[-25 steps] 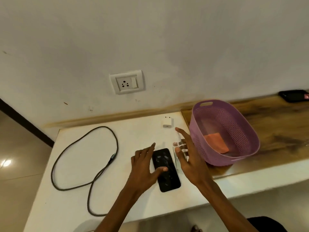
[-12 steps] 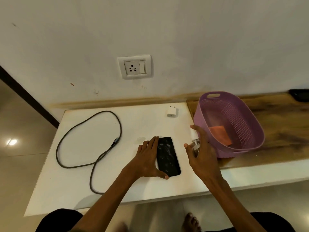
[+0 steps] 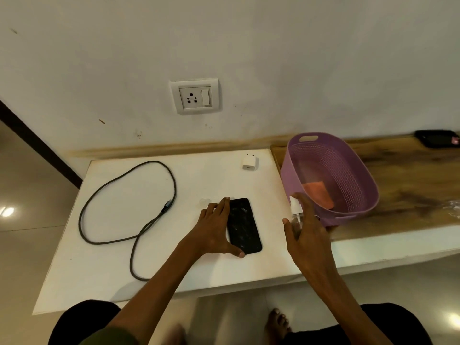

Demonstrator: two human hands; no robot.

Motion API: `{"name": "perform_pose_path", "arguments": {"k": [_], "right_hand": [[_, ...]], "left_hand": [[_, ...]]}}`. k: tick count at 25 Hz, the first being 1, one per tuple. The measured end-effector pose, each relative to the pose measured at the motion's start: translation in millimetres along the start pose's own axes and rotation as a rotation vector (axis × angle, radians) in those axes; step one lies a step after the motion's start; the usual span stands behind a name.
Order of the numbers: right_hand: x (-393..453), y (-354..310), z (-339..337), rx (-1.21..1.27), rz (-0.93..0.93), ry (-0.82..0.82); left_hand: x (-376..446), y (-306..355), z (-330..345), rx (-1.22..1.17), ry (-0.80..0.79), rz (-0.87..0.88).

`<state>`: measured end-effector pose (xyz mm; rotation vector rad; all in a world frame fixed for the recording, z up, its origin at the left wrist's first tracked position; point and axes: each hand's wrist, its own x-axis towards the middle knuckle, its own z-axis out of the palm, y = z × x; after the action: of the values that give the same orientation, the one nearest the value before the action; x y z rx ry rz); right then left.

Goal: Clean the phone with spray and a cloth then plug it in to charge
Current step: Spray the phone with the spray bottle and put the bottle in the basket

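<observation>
A black phone [image 3: 243, 225] lies face up on the white table [image 3: 112, 257], its screen smudged. My left hand [image 3: 214, 231] grips its left edge, thumb at the near corner. My right hand [image 3: 306, 229] is wrapped around a small clear spray bottle [image 3: 296, 212] with a white nozzle, just right of the phone. An orange cloth [image 3: 318, 194] lies inside the purple basket [image 3: 358, 188]. A dark charging cable [image 3: 127, 215] loops on the table's left. A white charger adapter [image 3: 249, 162] sits near the wall, below the wall socket [image 3: 195, 96].
The basket stands on a wooden counter [image 3: 408, 180] to the right of the table. A dark object [image 3: 436, 138] lies at the counter's far right by the wall. My knees and a bare foot [image 3: 277, 322] show below the table's front edge.
My right hand has closed around the spray bottle and raised it beside the phone. My left hand has slid from on top of the phone to its left edge. The view has shifted.
</observation>
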<state>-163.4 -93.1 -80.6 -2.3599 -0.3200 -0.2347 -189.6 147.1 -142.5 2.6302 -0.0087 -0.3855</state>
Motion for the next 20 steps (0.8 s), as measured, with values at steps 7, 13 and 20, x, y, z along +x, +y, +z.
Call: {"name": "perform_pose_path", "arguments": {"k": [7,13,20], "right_hand": [[-34.2,-2.2,-15.5,-0.023,0.060,-0.086],[-36.5,5.5,-18.8,-0.010,0.122,-0.097],[-22.4,-4.2,3.5,0.246,0.048,-0.051]], "left_hand": [[-1.4,3.3,-2.1,0.006,0.004,0.004],[-4.0,9.7,-8.3,-0.044,-0.024,-0.018],[-6.1,-13.8,-44.2,-0.087,0.625,-0.009]]}}
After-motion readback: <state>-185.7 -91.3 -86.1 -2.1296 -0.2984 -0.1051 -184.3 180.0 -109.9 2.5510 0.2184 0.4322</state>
